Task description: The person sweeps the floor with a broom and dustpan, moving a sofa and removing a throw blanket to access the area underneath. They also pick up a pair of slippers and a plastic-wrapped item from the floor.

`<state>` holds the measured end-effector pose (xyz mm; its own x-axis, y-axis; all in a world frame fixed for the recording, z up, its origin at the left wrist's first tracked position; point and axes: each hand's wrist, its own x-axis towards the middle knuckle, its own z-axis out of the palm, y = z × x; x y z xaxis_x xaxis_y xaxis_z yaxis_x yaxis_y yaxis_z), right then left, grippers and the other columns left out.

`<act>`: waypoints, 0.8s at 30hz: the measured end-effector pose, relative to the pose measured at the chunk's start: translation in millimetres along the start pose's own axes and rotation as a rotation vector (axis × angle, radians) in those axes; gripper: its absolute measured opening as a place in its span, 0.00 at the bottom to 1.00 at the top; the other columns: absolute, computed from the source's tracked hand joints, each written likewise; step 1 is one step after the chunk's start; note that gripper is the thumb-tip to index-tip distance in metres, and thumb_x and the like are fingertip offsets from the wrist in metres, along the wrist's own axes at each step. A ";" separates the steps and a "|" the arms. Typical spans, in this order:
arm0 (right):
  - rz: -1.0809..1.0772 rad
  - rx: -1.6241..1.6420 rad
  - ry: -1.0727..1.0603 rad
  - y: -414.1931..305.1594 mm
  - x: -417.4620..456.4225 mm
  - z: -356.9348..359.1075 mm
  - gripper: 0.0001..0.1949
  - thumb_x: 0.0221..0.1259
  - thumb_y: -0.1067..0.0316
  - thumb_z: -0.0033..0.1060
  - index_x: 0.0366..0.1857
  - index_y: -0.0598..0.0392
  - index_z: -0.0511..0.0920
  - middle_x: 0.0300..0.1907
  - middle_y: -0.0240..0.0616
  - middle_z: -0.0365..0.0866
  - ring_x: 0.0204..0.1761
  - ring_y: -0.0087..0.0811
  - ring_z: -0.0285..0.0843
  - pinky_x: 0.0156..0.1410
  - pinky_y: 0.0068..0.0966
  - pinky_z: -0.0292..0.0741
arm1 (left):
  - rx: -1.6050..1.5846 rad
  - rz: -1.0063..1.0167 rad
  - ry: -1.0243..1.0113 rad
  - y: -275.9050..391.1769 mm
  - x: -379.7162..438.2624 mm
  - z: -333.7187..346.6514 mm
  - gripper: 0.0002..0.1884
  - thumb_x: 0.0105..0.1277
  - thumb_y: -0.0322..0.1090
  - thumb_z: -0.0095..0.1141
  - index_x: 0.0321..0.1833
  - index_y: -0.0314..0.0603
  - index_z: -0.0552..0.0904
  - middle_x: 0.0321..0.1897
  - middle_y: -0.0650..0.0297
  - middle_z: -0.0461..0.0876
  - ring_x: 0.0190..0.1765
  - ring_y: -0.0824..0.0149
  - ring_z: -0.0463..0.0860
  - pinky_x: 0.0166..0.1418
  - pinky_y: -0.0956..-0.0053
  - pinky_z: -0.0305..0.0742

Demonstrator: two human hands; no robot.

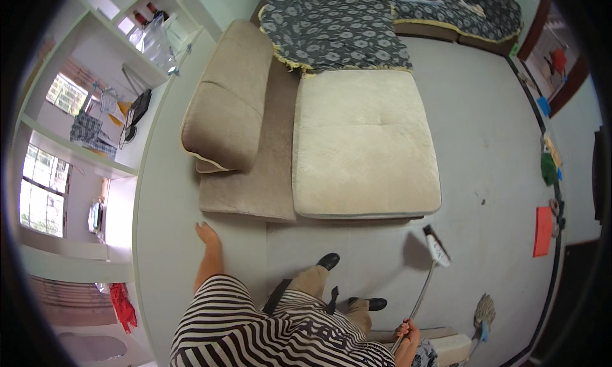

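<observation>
A broom [437,247] with a white head, dark bristles and a metal pole is gripped around its pole by my right hand [407,332] at the lower right. Its head is over the grey floor, right of the sofa's near corner. My left hand [206,232] is raised beside the white wall, near the sofa's brown base, fingers spread and holding nothing. Ahead stands the sofa with a cream seat cushion [366,142] and a brown back cushion [229,99]. A dark floral cover [339,27] with yellow fringe lies over the farther part.
A mop head [485,310] lies on the floor at the lower right, near another cream cushion [452,349]. A red sheet [542,232] and a green item [548,169] are along the right wall. White shelves [76,152] with bottles and bags line the left.
</observation>
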<state>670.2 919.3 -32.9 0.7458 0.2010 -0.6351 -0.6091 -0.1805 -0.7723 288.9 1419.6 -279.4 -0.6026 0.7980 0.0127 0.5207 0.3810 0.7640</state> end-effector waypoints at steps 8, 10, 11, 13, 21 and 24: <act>-0.086 -0.463 -0.169 22.2 59.9 12.6 0.16 0.67 0.61 0.39 0.42 0.63 0.74 0.26 0.35 0.71 0.29 0.27 0.65 0.36 0.25 0.66 | 0.007 -0.126 -0.554 30.7 99.2 41.1 0.33 0.64 0.56 0.46 0.52 0.25 0.76 0.51 0.47 0.76 0.53 0.54 0.73 0.60 0.65 0.63; -0.057 -0.470 -0.190 27.9 70.8 2.1 0.16 0.67 0.60 0.39 0.39 0.63 0.74 0.25 0.34 0.70 0.29 0.27 0.64 0.36 0.25 0.65 | 0.121 -0.091 -0.527 36.2 98.1 57.5 0.33 0.64 0.56 0.44 0.52 0.26 0.76 0.50 0.46 0.77 0.53 0.53 0.74 0.60 0.64 0.63; -0.037 -0.476 -0.201 31.2 73.8 -6.1 0.16 0.67 0.59 0.39 0.38 0.62 0.74 0.25 0.34 0.69 0.29 0.27 0.63 0.35 0.25 0.65 | 0.182 -0.075 -0.511 38.0 93.3 64.7 0.33 0.64 0.57 0.44 0.53 0.26 0.77 0.50 0.46 0.77 0.53 0.52 0.74 0.60 0.64 0.63; -0.237 -0.515 -0.174 18.9 70.1 4.2 0.14 0.65 0.61 0.38 0.29 0.60 0.72 0.22 0.30 0.64 0.26 0.24 0.59 0.32 0.25 0.60 | 0.209 -0.097 -0.438 39.8 79.0 66.3 0.33 0.65 0.57 0.42 0.53 0.26 0.76 0.51 0.45 0.77 0.53 0.51 0.74 0.59 0.63 0.64; 0.100 -0.502 -0.063 -10.2 100.2 -13.7 0.09 0.62 0.67 0.42 0.32 0.60 0.72 0.20 0.30 0.65 0.22 0.23 0.60 0.27 0.21 0.61 | 0.381 0.100 -0.365 36.9 46.1 48.0 0.33 0.67 0.57 0.36 0.48 0.26 0.78 0.46 0.42 0.79 0.50 0.46 0.76 0.55 0.60 0.66; 0.095 -0.482 -0.088 -2.2 121.8 -25.6 0.09 0.61 0.67 0.43 0.32 0.59 0.73 0.20 0.31 0.66 0.21 0.24 0.61 0.26 0.22 0.62 | 0.447 0.145 -0.290 49.4 5.1 46.1 0.32 0.67 0.56 0.36 0.42 0.26 0.79 0.40 0.42 0.80 0.44 0.45 0.78 0.50 0.57 0.68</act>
<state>769.3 919.6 -108.2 0.6551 0.2386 -0.7169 -0.4638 -0.6221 -0.6308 339.5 1464.0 -271.3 -0.3472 0.9289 -0.1291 0.8303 0.3684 0.4182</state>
